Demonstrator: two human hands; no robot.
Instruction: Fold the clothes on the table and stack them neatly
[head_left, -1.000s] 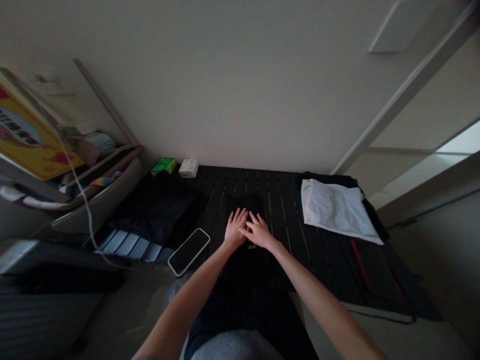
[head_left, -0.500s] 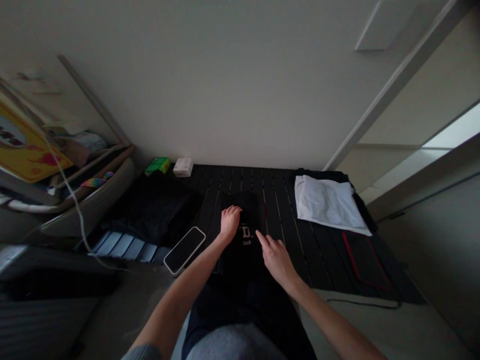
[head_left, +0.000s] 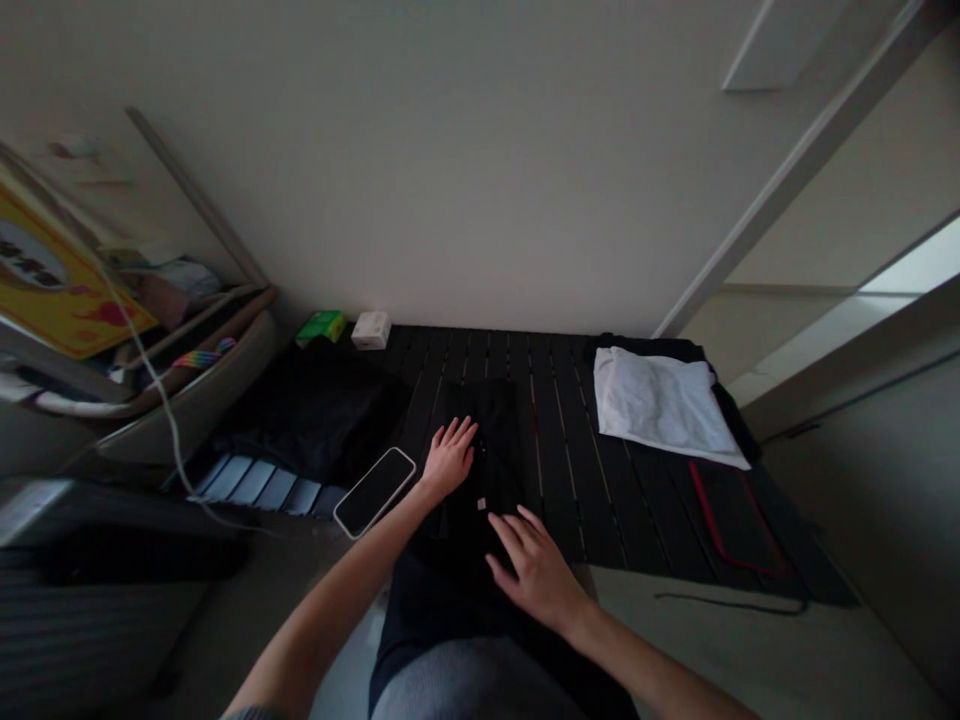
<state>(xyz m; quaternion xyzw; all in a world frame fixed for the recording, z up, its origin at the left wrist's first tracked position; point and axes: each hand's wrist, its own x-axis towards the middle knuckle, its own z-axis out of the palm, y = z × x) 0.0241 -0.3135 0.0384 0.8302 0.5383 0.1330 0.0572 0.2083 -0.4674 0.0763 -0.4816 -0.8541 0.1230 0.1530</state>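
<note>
The slatted black worktop (head_left: 637, 520) runs wide along the foot of the wall, and it carries everything that matters here. Over on the left sits a big dark heap of cloth (head_left: 307, 400), its folds nearly lost in the dim light; across on the right, a white folded cloth (head_left: 664, 395) lies on top of another black one (head_left: 694, 350).

And in the middle, straight in front of the person, there it is: the black folded garment (head_left: 499, 425), a narrow strip laid flat on the slats, its near end melting into the dark trousers so that the edge cannot be made out. It looks light and soft, limp rather than stiff, nothing fragile about it; cloth like that probably sags if pinched at one spot, so the better hold seems to be flat palms beneath both ends, or a grip on the two long folded edges.

Now the hands! The left hand (head_left: 448, 455) is spread over the garment's left side, palm down, fingers loose, clutching nothing. The right hand (head_left: 536, 565) is lower and nearer the body, thumb apart from half-bent fingers, also free of any grip; whether its fingertips touch the fabric, I can't tell.

Just beside the left forearm lies a pale-rimmed phone (head_left: 373, 492), and smallest of all, near the right fingertips, a little pale patch (head_left: 482, 504) shows on the black fabric
</note>
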